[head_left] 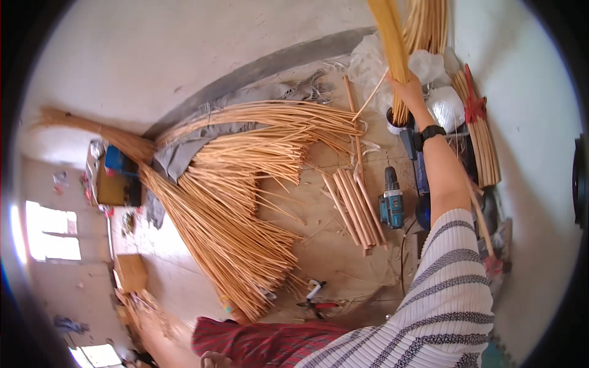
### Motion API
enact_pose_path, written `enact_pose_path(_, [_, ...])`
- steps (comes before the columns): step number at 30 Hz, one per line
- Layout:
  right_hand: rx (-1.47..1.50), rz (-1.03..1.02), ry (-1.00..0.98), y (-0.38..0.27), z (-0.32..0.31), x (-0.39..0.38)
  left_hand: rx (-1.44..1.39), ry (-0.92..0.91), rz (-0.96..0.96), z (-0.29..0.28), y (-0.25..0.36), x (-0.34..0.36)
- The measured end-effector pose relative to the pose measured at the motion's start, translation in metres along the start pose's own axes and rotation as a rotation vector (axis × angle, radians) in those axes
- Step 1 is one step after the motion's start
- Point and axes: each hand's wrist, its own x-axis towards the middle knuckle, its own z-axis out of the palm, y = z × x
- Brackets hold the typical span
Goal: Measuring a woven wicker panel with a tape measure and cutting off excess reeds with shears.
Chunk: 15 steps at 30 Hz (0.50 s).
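My right hand (410, 91), with a dark watch on the wrist, is closed around a bundle of thin yellow canes (390, 34). The bundle stands nearly upright, and its lower ends reach down at a small round container (396, 127) with a dark inside; I cannot tell whether they touch its bottom. One pale cane (373, 95) slants off beside the grip. Behind it another bunch of canes (429, 24) leans at the wall. At the lower edge, by the red plaid cloth (264, 343), a small skin-coloured part may be my left hand (215, 359); its fingers cannot be made out.
Large fans of long thin canes (227, 214) cover the floor on the left. A blue-and-black cordless drill (391, 205) stands near several short thick rods (356, 208). Red-handled pliers (319, 305) lie near my lap. Rods tied with red (481, 138) lean at the right wall.
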Motion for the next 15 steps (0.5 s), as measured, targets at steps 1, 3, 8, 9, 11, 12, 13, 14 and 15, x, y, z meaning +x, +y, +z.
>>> enact_pose_path(1, [-0.002,-0.005,0.034,0.003,0.006,-0.002,0.084,0.022,0.039,0.001,-0.006,-0.012])
enact_pose_path(3, [-0.046,-0.011,0.021,-0.001,0.015,-0.002,0.088,0.151,0.080,0.000,-0.018,-0.034])
enact_pose_path(8, [-0.098,-0.389,0.093,-0.037,0.015,0.053,-0.034,0.415,0.208,-0.061,-0.059,-0.050])
enact_pose_path(9, [-0.260,-0.355,0.062,-0.054,0.006,0.070,0.015,0.500,0.216,-0.056,-0.058,-0.045])
enact_pose_path(11, [-0.125,-0.482,0.080,-0.126,0.024,0.048,0.146,0.668,0.233,-0.048,-0.052,-0.050])
enact_pose_path(12, [-0.034,-0.489,0.015,-0.159,0.040,0.030,0.212,0.719,0.242,-0.054,-0.058,-0.057])
enact_pose_path(13, [0.066,-0.491,-0.060,-0.192,0.063,0.009,0.263,0.778,0.317,-0.077,-0.074,-0.069])
enact_pose_path(14, [0.144,-0.496,-0.123,-0.224,0.078,-0.009,0.216,0.786,0.317,-0.089,-0.080,-0.075])
enact_pose_path(15, [0.181,-0.507,-0.252,-0.247,0.097,-0.030,0.172,0.795,0.317,-0.098,-0.084,-0.082])
